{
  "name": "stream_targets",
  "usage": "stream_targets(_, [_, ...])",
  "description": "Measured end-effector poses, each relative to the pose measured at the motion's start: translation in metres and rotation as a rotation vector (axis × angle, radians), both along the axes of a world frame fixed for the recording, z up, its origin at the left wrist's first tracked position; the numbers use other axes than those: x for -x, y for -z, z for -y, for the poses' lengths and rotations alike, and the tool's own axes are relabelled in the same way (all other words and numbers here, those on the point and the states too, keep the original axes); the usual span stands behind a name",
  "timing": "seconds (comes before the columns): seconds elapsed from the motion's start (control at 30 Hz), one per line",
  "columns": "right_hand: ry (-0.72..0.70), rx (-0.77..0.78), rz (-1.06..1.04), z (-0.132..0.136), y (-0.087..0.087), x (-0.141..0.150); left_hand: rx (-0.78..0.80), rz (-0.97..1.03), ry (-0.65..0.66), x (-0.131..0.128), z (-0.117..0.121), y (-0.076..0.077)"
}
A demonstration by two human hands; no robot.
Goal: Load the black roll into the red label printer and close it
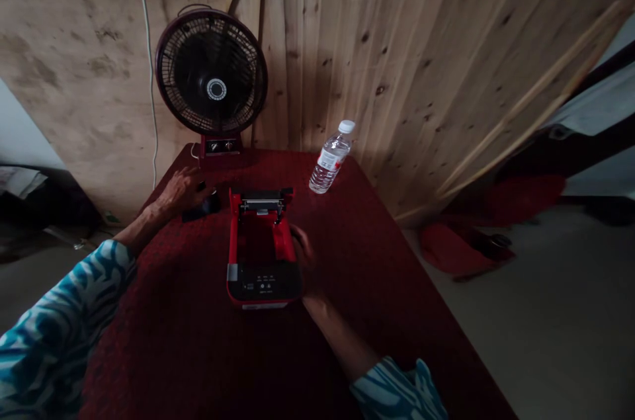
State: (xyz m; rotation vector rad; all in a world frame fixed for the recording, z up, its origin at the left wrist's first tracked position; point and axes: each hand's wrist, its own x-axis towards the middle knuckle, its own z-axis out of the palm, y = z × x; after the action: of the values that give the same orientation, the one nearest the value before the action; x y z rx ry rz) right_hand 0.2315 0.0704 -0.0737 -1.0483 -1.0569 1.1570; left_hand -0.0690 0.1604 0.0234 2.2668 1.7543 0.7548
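Observation:
On the table lies a red and black label printer (pixel 264 282), its top open, showing a red inner bay and a raised black hinged part at the far end. Against the printer's right side rests my right hand (pixel 303 251), fingers curled along it and partly in shadow. To the left of the printer, my left hand (pixel 182 190) is closed at a small black object (pixel 202 206); its kind is too dark to make out, and the hand covers part of it.
A dark red table fan (pixel 211 73) stands at the back left, near a hanging white cable (pixel 149 63). A clear water bottle (pixel 331 159) with a white cap stands at the back right. Behind the red-covered table (pixel 357 241) rises a wooden wall (pixel 347 30). Red items (pixel 456 249) lie on the right.

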Motion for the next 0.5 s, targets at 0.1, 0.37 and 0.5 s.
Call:
stream_targets(0.1, [-0.001,-0.022,0.010,0.000,0.000,0.001,0.017,-0.138,-0.003,-0.017,0.003,0.003])
stream_targets(0.37, [0.005,-0.052,-0.039,-0.004,0.006,0.002,0.047,-0.173,-0.068,-0.022,0.024,-0.004])
stream_targets(0.5, [0.001,-0.034,-0.037,-0.004,0.007,0.004,0.136,0.145,-0.108,-0.002,0.058,-0.009])
